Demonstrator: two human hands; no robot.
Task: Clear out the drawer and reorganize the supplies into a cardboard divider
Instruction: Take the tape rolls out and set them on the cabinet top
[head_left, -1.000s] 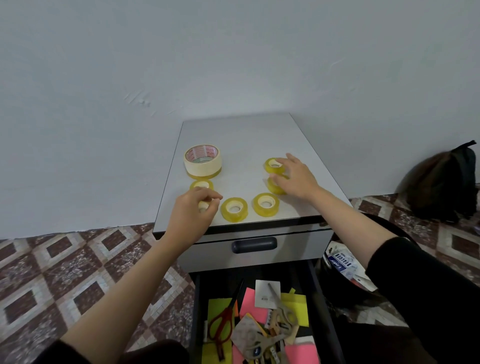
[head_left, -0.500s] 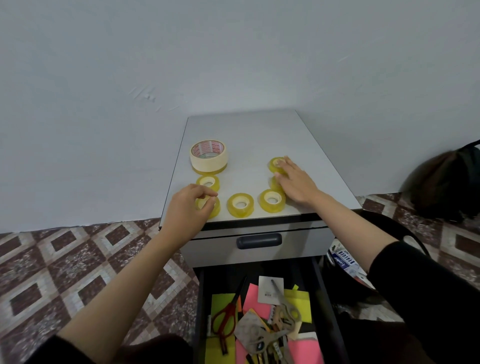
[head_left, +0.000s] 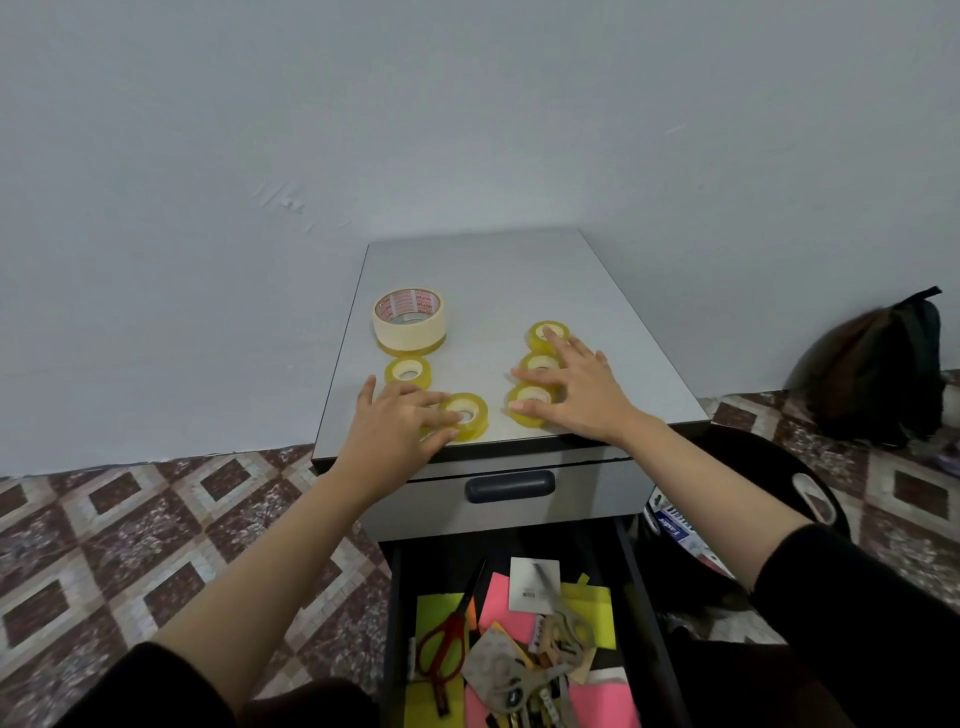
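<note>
Yellow tape rolls (head_left: 408, 371) shifting: my left hand (head_left: 395, 423) has dropped its pinch and lies flat, right hand (head_left: 579, 395) splayed over three; drawer (head_left: 431, 566) beneath my wrists still cluttered.

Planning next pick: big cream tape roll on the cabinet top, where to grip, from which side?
From above. The big cream tape roll lies flat, core up: fingers across its outer wall, left to right, where both sides look free. A small yellow roll sits close in front, crowding a front-back pinch.

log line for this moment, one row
left hand: flat on front-centre tape roll | right hand: flat across three small rolls | drawer: open, cluttered
</note>
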